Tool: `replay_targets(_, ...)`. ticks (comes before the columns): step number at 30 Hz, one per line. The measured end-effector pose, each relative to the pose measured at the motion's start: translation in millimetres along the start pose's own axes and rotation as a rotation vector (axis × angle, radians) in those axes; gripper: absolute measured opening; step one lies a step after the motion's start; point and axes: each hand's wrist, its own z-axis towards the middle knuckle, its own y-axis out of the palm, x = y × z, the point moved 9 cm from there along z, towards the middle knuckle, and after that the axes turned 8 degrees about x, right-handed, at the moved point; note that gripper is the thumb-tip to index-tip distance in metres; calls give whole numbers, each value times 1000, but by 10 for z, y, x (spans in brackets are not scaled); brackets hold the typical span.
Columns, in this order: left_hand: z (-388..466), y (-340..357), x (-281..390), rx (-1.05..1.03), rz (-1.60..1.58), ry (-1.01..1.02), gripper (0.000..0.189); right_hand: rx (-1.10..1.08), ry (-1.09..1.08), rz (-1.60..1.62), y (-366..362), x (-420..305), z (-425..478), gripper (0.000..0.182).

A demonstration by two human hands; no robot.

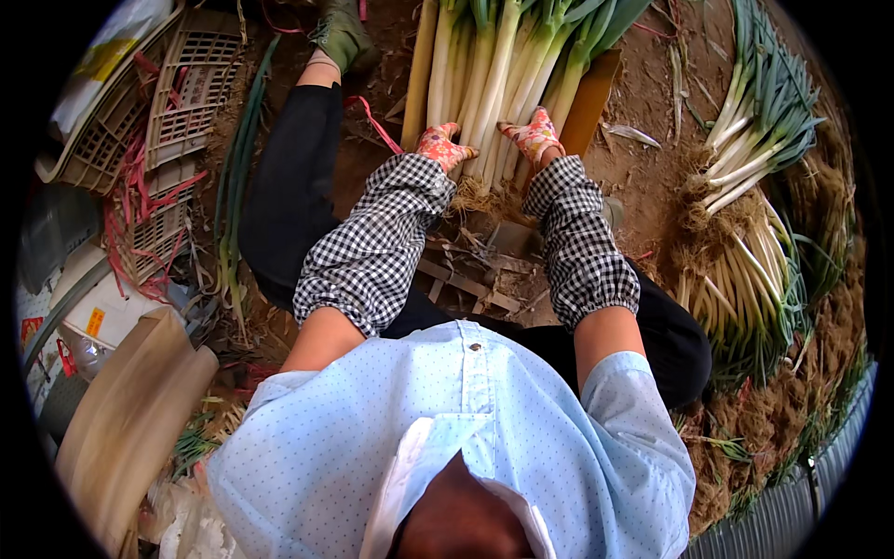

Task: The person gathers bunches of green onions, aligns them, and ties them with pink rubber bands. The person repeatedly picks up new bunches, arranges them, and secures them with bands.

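Observation:
Large leeks (497, 91) with white stalks and roots towards me lie side by side between two upright brown boards (594, 98). My left hand (447, 145), in a red flowered glove, rests at the left of the stalks, thumb and fingers apart on them near the roots. My right hand (536, 136), gloved alike, touches the stalks from the right, its thumb pointing left over them. Neither hand is closed round a stalk as far as I can see; parts of the fingers are hidden. Checked sleeve covers reach from both wrists to the elbows.
Piles of leeks (747, 293) lie on the soil at the right. Plastic crates (195, 84) with red ties (136, 182) stand at the upper left. Loose green leeks (241, 161) lie beside my left leg. A curved tan board (129, 426) is at the lower left.

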Motion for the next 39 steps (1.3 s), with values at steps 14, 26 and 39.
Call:
replay_targets(14, 10, 125, -165, -121, 357, 51, 68, 85, -653, -2131, -40, -337, -101, 52)
replay_targets(26, 132, -266, 200, 80, 296, -124, 66, -133, -624, -2679, -106, -247, 379, 47)
replay_targets(39, 389, -101, 183, 17, 188, 103, 55, 353, -646, -2407, -66, -370, -165, 55)
